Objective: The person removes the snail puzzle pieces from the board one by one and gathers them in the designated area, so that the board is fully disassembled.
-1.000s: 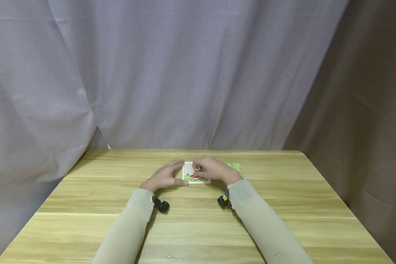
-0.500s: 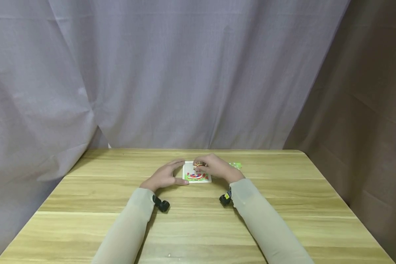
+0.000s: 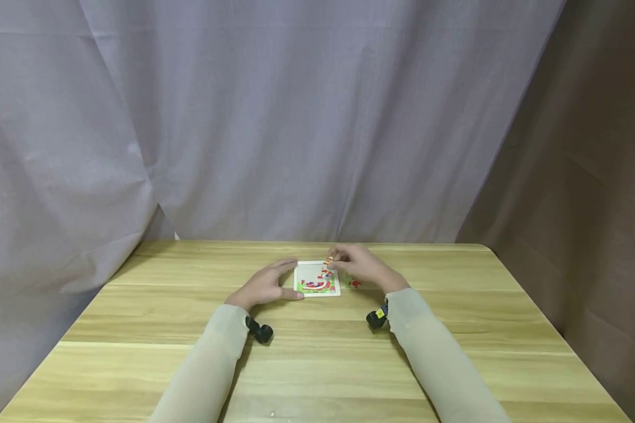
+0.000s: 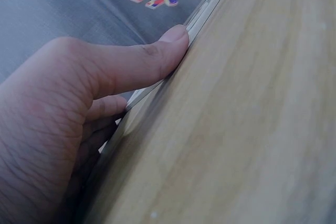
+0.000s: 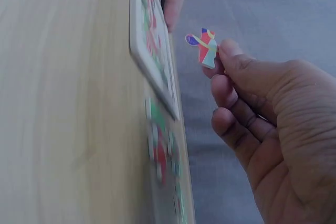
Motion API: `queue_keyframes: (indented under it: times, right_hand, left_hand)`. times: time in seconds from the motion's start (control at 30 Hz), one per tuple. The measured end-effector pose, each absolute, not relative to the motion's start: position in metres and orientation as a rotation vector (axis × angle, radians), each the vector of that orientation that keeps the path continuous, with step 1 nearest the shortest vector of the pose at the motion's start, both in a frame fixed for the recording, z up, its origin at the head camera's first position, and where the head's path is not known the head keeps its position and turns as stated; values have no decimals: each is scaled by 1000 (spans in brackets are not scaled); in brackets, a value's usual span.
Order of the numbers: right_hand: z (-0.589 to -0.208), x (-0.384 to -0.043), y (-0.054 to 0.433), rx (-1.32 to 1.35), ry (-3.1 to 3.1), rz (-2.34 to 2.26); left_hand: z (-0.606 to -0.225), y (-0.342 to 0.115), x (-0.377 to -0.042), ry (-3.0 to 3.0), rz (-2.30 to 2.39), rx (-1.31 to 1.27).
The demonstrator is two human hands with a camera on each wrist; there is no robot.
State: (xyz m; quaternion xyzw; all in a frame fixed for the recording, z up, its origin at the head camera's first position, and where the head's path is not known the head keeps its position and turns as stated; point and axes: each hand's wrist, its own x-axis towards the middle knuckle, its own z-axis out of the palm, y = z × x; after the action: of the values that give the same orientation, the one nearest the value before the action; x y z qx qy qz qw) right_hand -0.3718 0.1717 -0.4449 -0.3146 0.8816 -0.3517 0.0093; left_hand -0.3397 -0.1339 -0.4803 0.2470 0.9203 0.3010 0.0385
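A white-rimmed puzzle tray (image 3: pixel 298 279) lies on the table, with colourful pieces along its near side and bare grey backing above them. My left hand (image 3: pixel 264 285) rests at the tray's left side, fingers and thumb fairly straight. In the left wrist view, its thumb (image 4: pixel 152 64) touches the tray's near edge. My right hand (image 3: pixel 362 265) pinches a jigsaw piece (image 5: pixel 206 48) between thumb and fingers, above the tray's right part. The piece is red, white, yellow and purple. Part of it is hidden by the fingertips.
Several loose puzzle pieces (image 3: pixel 354 283) lie right of the tray, partly under my right hand; the right wrist view shows green and red ones (image 5: pixel 160 153). A grey curtain (image 3: pixel 317 129) hangs behind the wooden table (image 3: pixel 312 364).
My right hand has moved right and lifted from the tray with the jigsaw piece, uncovering more of the picture. Loose pieces beside the tray have come into sight. My left hand stays in place.
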Motion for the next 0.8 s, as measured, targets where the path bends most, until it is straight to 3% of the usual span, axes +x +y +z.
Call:
queue_keyframes:
  times: [0.8]
  right_hand:
    - [-460,-363,264,-754,2735,-1065]
  left_hand:
    - [-481,-135,-339,2825,912,747]
